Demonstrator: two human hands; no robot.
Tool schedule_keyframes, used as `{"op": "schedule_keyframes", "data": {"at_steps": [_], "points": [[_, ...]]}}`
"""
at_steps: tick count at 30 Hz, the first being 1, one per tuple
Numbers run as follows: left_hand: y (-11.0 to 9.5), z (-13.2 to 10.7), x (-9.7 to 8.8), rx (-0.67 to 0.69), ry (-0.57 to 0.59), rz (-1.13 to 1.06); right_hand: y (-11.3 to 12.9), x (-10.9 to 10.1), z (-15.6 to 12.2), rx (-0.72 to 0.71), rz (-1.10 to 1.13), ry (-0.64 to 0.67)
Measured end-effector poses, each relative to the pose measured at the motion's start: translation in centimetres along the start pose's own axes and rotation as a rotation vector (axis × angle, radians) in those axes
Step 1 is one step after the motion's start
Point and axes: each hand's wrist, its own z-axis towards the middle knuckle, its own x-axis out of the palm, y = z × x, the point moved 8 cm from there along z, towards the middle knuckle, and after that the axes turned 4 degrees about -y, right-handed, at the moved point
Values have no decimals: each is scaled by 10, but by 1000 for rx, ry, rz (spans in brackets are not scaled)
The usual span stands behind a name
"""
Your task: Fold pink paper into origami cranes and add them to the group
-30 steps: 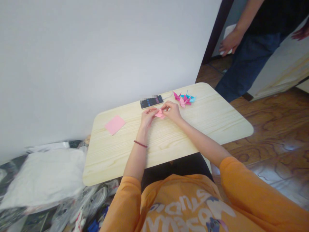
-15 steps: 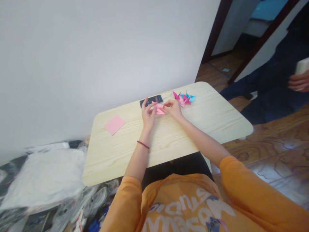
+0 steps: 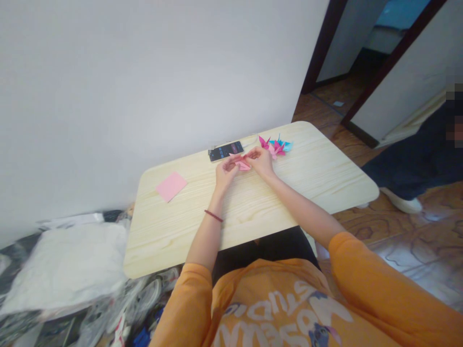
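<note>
A partly folded piece of pink origami paper (image 3: 243,165) is held between my two hands over the far middle of the table. My left hand (image 3: 226,172) pinches its left side, fingers bent together. On its right side, the thumb and fingers of my right hand (image 3: 260,161) close on the paper. Fine folds are too small to make out. Just beyond my right hand lies a cluster of folded paper cranes (image 3: 278,148) in pink, magenta and blue. A flat pink paper square (image 3: 171,186) rests on the left part of the table.
A phone (image 3: 226,151) with a lit screen and a white cable lies by the wall behind my hands. The pale wooden table (image 3: 188,231) has rounded corners. White bags (image 3: 68,265) crowd the floor at left. At right stands another person (image 3: 408,154).
My left hand's fingers, raised and spread before, have come down onto the pink paper. My right hand stays nearly in place. The other person has moved to the right.
</note>
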Motion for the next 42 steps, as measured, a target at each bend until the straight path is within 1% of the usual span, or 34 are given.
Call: {"op": "schedule_keyframes", "data": {"at_steps": [3,5,11,15,19,22,25,28,31,33,36,42], "points": [[0,-1,2,-27,7,-8,1,0,0,-26,-15,-6],[2,-1,0,-40,-5,-19,3,2,-1,-43,-8,12],[12,4,-10,-84,-89,-69,12,8,-5,-101,11,102],[17,5,-14,-106,-132,-98,14,11,-7,-98,19,149],[28,7,-21,-159,-209,-163,12,17,-9,-37,129,224],[35,9,-25,-210,-250,-211,4,21,-9,96,251,275],[35,10,-23,-248,-229,-237,-5,26,-11,253,375,324],[32,9,-21,-253,-206,-252,-10,30,-17,402,468,382],[29,8,-21,-247,-204,-254,-13,34,-23,486,503,433],[28,8,-20,-249,-194,-257,-14,35,-24,504,509,450],[27,8,-17,-259,-159,-255,-15,36,-24,488,490,454],[22,8,-8,-256,-16,-292,-17,33,-18,453,480,420]]}}
